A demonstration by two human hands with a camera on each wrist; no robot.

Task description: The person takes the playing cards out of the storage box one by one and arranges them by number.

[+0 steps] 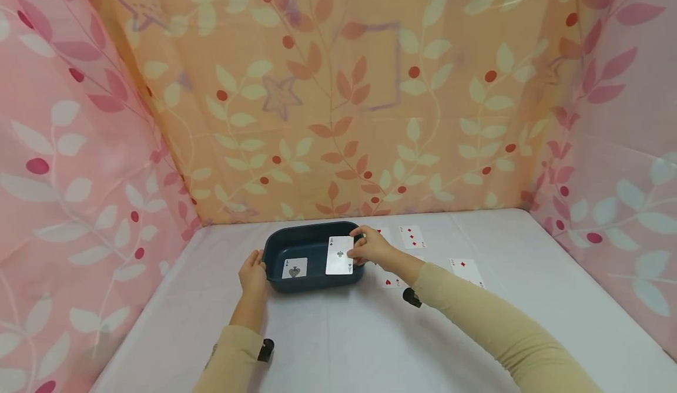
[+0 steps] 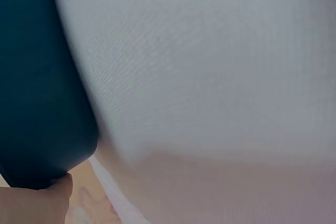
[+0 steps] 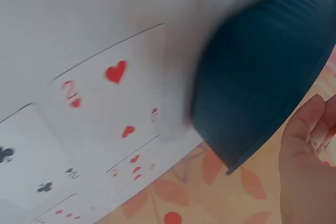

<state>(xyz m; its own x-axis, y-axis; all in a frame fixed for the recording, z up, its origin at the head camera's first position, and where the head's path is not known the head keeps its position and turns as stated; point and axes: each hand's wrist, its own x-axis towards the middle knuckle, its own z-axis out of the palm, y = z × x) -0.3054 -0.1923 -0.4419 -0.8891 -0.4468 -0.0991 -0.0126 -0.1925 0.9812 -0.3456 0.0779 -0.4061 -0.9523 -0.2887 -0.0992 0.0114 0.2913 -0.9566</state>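
Note:
A dark blue plastic basin stands on the white-covered table. My left hand grips its left end, with the thumb against the wall in the left wrist view. Between the thumb and fingers of my right hand is an ace of clubs, held face up over the basin's right part. An ace of spades lies face up inside the basin at the left. In the right wrist view, my right hand appears beside the basin's rim; the held card is out of sight there.
Right of the basin, several cards lie face up: a two of hearts, a three of hearts, a two of clubs, a three of diamonds and another diamond card. My right forearm partly covers them. Patterned cloth encloses the table.

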